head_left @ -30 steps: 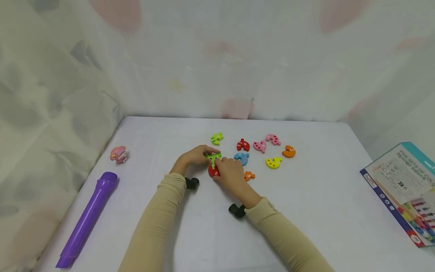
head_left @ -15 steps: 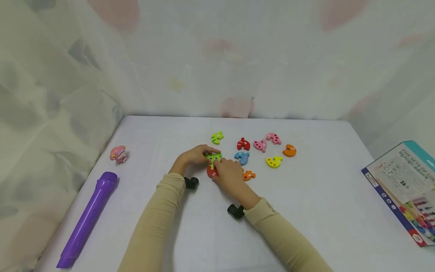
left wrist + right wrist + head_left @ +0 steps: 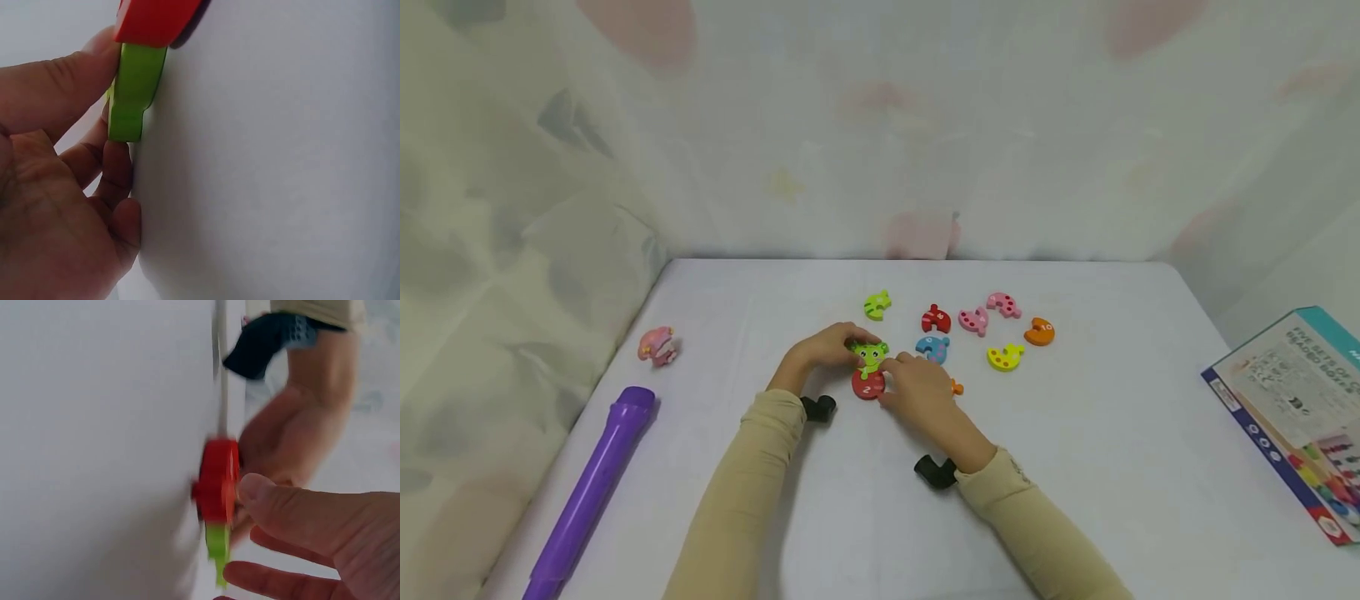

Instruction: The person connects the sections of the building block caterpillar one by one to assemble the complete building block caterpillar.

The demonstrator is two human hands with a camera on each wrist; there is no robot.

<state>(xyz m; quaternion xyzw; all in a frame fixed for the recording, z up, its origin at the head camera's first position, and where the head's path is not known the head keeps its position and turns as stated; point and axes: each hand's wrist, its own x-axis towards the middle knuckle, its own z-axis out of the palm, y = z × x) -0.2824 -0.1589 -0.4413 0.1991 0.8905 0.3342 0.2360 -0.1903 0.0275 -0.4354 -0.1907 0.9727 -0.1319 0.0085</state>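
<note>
A green cartoon animal-head puzzle piece (image 3: 870, 357) with big eyes lies against a round red puzzle piece (image 3: 868, 385) marked 2, in the middle of the table. My left hand (image 3: 835, 344) pinches the green piece from its left side; in the left wrist view the thumb is on one face and fingers sit at its end. My right hand (image 3: 922, 387) is at the right edge of both pieces, fingers loosely bent and spread. The right wrist view, blurred, has its thumb (image 3: 256, 487) over the red piece and a finger near the green tip.
Several curved puzzle pieces lie beyond and to the right, among them a blue piece (image 3: 932, 349), a yellow piece (image 3: 1004, 357) and an orange piece (image 3: 1039, 332). A purple tube (image 3: 591, 492) and pink figurine (image 3: 658, 346) stand left; a printed box (image 3: 1292, 417) lies right.
My right hand has shifted slightly right, off the pieces, uncovering more of the green head and the red piece, and now hides most of the small orange piece. The left hand stays at the green head.
</note>
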